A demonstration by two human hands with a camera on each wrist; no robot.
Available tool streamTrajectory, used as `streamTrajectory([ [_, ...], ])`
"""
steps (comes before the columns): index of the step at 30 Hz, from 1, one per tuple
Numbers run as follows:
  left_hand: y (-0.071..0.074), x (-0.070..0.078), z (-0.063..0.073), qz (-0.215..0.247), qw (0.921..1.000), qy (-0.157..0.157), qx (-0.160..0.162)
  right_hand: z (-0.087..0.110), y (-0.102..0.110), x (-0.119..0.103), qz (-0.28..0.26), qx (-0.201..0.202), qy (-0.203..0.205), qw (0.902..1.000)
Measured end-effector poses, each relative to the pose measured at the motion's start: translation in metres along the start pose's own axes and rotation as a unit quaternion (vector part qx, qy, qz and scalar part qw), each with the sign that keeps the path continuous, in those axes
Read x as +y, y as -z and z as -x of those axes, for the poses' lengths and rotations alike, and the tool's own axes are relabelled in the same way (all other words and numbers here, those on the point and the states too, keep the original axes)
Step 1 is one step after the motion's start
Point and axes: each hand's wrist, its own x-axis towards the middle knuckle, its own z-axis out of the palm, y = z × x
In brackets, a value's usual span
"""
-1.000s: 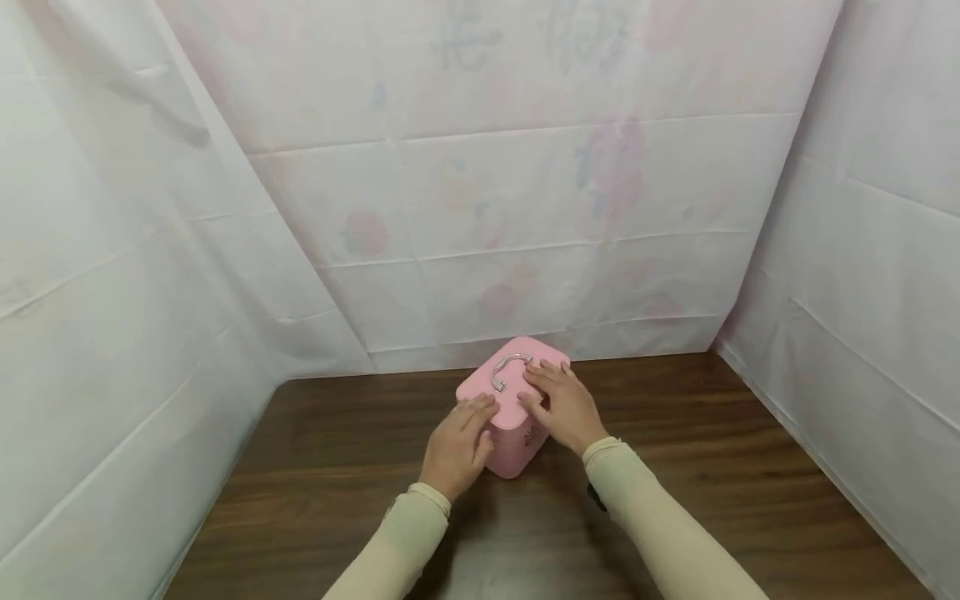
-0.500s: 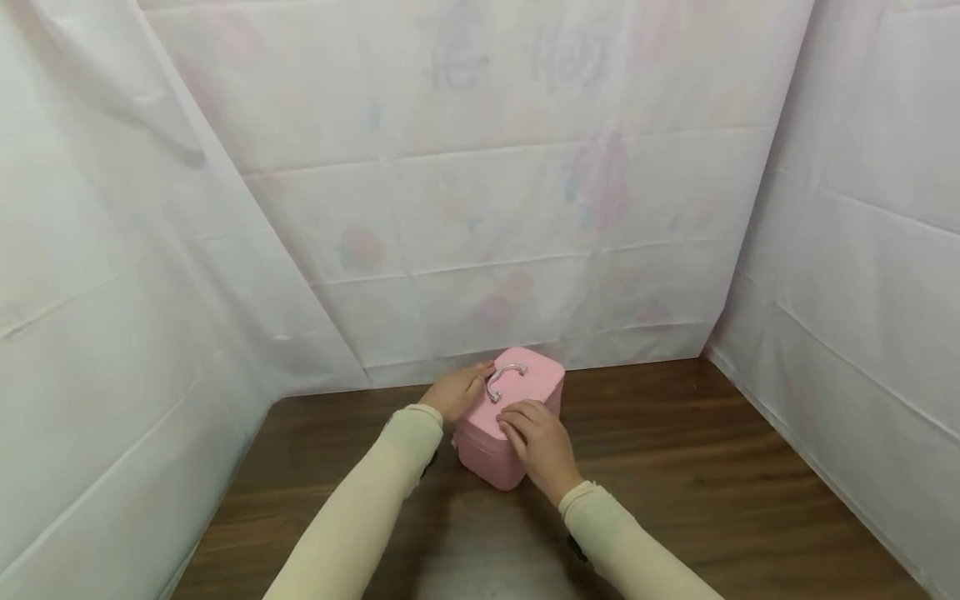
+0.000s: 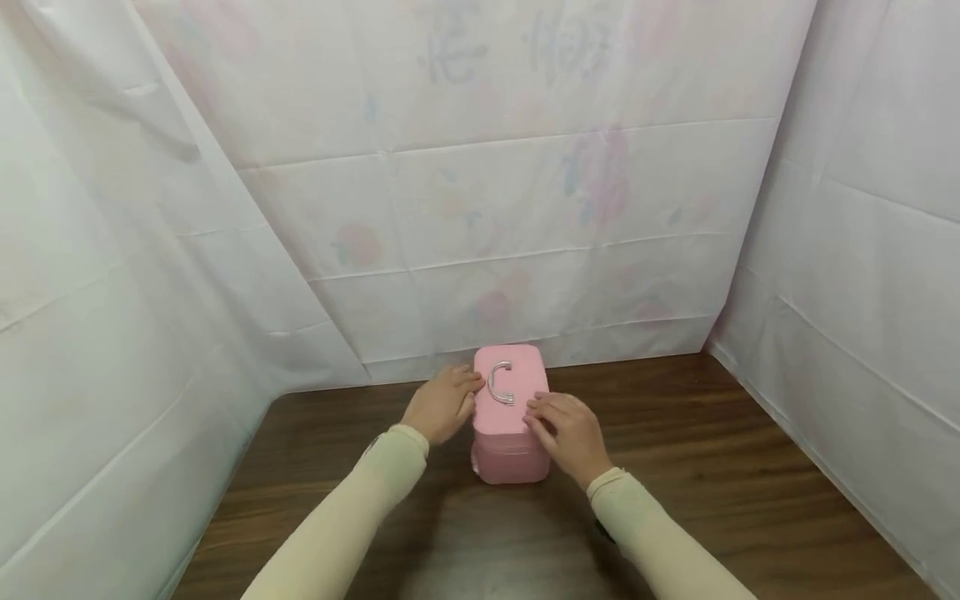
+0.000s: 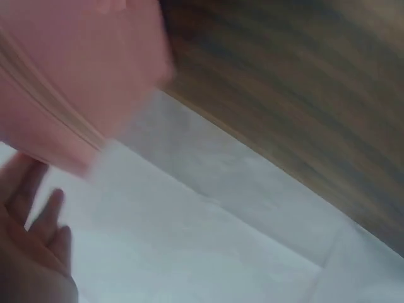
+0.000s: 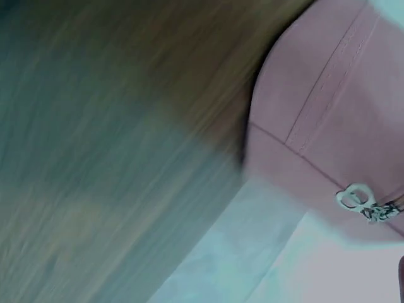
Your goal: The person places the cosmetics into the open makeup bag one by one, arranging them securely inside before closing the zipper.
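Note:
A pink case with a curved silver handle on its lid stands upright on the table, one short end facing me. My left hand rests its fingertips along the lid's left edge, fingers fairly straight. Over the right edge of the lid, my right hand lays its lightly bent fingers. In the left wrist view the fingers are beside a corner of the case. The right wrist view has a metal ring pull with a small chain on the side of the case; that hand is almost wholly out of frame there.
A dark wood-grain table lies under the case. White cloth walls enclose it: a printed back sheet just behind the case, a left sheet and a right sheet.
The case has turned counterclockwise as seen from above, from a slant to squared with me. My left hand went to its left side; my right hand came nearer, then shifted right along the lid.

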Motion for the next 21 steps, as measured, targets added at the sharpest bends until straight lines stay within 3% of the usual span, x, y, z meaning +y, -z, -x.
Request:
streamTrajectory([
  [4, -0.002, 0.02, 0.021, -0.017, 0.9969, -0.026, 0.072, 0.001, 0.008, 0.023, -0.008, 0.002, -0.004, 1.0],
  [7, 0.001, 0.025, 0.023, 0.006, 0.9963, -0.014, 0.084, -0.004, 0.01, 0.024, 0.002, -0.004, -0.009, 1.0],
  [10, 0.007, 0.016, 0.015, 0.072, 0.9949, 0.025, 0.065, -0.006, 0.011, 0.01, 0.018, -0.003, 0.005, 0.9998],
  [13, 0.009, -0.002, 0.008, 0.124, 0.9889, 0.072, 0.04, 0.002, 0.008, -0.015, 0.022, -0.004, 0.039, 0.999],
  [16, 0.006, -0.022, 0.006, 0.106, 0.9912, 0.08, 0.002, 0.013, 0.004, -0.037, 0.017, 0.002, 0.059, 0.9981],
  [18, 0.003, -0.032, 0.006, 0.08, 0.9946, 0.065, -0.014, 0.016, 0.0, -0.043, 0.013, 0.011, 0.059, 0.9981],
  [21, -0.002, -0.04, 0.008, 0.043, 0.9981, 0.044, 0.008, 0.012, -0.001, -0.039, 0.0, 0.033, 0.044, 0.9985],
])
